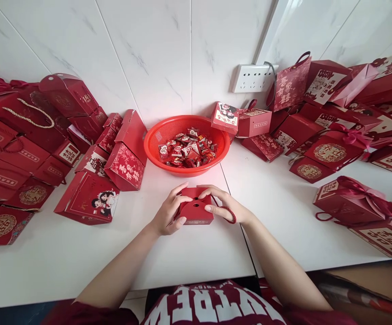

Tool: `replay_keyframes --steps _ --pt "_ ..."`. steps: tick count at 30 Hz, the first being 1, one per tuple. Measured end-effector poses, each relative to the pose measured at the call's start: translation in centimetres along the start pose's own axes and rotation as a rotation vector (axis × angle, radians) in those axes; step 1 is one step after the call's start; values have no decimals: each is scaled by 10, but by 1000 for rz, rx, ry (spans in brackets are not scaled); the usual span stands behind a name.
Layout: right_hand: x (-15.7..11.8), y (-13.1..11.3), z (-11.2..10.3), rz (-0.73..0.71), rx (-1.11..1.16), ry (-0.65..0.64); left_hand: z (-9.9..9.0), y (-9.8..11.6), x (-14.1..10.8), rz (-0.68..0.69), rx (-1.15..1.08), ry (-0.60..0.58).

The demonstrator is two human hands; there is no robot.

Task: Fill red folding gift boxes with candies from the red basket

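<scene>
A small red gift box [195, 220] sits on the white table, close in front of my body. Its top flaps are folded inward, with dark round holes showing in them. My left hand [170, 212] grips the box from the left, fingers curved over the top edge and thumb low at the near corner. From the right, my right hand [231, 205] holds it with thumb and forefinger on the top flaps. A red twisted cord [230, 215] loops by the right palm. Just beyond the box stands a red plastic basket [151, 155] with wrapped candies [189, 149] in it.
Many red boxes [16, 153] are piled at the left, with several standing boxes [124, 167] nearer the basket. More boxes [297, 131] crowd the right, some with ribbon bows. A power strip [253, 79] is on the tiled wall [162, 45]. A seam crosses the table [114, 253].
</scene>
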State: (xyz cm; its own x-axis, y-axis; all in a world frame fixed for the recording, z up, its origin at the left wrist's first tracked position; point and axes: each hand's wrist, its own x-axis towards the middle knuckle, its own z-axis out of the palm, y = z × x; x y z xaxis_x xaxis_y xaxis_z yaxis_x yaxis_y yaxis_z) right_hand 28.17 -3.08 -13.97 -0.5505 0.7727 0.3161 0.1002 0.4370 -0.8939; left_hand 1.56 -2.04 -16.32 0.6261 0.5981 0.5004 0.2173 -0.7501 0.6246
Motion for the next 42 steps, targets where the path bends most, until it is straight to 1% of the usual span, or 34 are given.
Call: replay_keyframes --steps 4,9,11,14,18,19,20,22,25,27,29,31,32,34,37,39,42 --pt "1 2 0 -11 17 -12 -2 -3 1 -1 -4 5" --pt "-1 5 -2 15 173 -15 -1 -2 3 -51 -53 11" --pt "-3 8 -9 60 217 -27 -2 -1 3 -61 -56 13" --pt "-8 14 -25 160 189 -70 -1 1 3 -58 -44 25" --pt "-17 24 -47 300 135 -214 0 -1 2 -51 -30 51" --pt "-19 28 -50 336 108 -227 0 -1 2 -45 -13 60" --pt "-21 32 -52 368 67 -217 -1 -1 1 -36 11 70" --pt "-22 41 -55 414 -36 -136 -3 3 2 -1 76 91" --pt "-19 55 -52 451 -156 21 -9 21 8 40 221 75" --pt "-15 61 -48 463 -222 100 -13 41 16 39 333 3" --pt "-11 63 -43 461 -282 151 -13 62 27 6 425 -102" --pt "-9 63 -37 441 -332 170 -9 79 37 -72 506 -186" --pt "-8 62 -35 430 -353 173 -4 84 41 -124 548 -206" --pt "-8 59 -32 415 -389 173 6 87 46 -229 625 -205" --pt "-9 55 -30 416 -426 172 20 80 46 -329 668 -190" --pt "-9 53 -29 420 -445 170 23 73 44 -346 647 -201" --pt "-9 55 -28 419 -471 162 20 64 41 -303 532 -185"
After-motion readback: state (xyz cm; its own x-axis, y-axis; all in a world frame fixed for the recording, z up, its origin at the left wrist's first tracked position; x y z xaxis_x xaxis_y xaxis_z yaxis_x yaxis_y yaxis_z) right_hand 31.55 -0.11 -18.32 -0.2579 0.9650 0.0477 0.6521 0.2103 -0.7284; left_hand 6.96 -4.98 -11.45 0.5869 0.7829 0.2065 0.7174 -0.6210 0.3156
